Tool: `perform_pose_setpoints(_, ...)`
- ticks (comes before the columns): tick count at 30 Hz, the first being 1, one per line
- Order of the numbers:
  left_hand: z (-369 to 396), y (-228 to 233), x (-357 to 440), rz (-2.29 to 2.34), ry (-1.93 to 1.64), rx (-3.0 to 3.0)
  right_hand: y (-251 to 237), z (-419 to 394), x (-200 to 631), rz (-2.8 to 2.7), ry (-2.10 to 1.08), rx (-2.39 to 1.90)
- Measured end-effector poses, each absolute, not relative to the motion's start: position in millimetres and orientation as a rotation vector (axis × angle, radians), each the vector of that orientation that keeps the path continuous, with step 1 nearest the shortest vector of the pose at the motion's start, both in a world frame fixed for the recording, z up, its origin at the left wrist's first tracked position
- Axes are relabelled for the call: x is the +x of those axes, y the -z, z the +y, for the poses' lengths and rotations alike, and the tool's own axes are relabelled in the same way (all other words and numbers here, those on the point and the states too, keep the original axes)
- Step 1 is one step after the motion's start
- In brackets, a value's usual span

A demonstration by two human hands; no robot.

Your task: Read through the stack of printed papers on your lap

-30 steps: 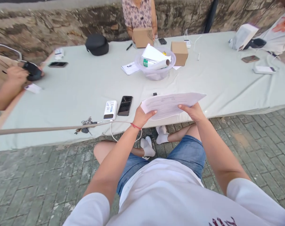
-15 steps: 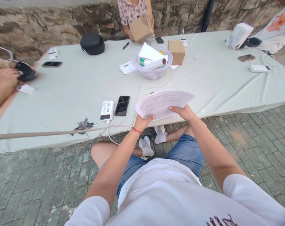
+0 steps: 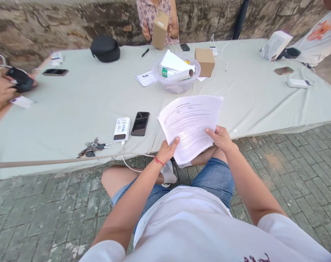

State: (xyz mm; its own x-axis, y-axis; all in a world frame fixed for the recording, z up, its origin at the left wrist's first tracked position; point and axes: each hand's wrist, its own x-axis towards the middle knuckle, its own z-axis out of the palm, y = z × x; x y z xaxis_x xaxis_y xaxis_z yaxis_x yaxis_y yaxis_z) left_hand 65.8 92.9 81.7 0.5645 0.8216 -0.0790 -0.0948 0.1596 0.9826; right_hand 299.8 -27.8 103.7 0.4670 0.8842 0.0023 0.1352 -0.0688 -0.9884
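The keys [image 3: 93,147] lie near the front edge of the table [image 3: 80,98], perhaps put there to be within easy reach. Next, a power bank [image 3: 122,128] has its plugged end facing the wearer, likely so the white cable [image 3: 124,154] can drop freely over the edge. A dark phone [image 3: 140,123] lies flat just beside it. Farther right, the printed paper [image 3: 191,123] is up off the cloth, its lower part past the table edge and its face tilted back — an angle that seems to suit reading — while two-sided support probably keeps the bowed sheet from flopping.

The left hand [image 3: 166,151] pinches the paper's lower left edge, thumb flat on the print, the other fingers mostly hidden behind. The right hand [image 3: 222,138] grips the right edge likewise — thumb in front, closed with only the paper's thickness between.
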Motion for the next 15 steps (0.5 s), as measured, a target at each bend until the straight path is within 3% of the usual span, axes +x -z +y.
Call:
perform_pose_setpoints(7, 44, -39, 70, 0.781, -0.522, 0.667, -84, -78, 288, -0.872, -0.614, -1.932)
perform_pose_setpoints(15, 27, 12, 68, 1.019, -0.640, 0.556, -35, -100, 277, -0.660, -0.856, -1.914)
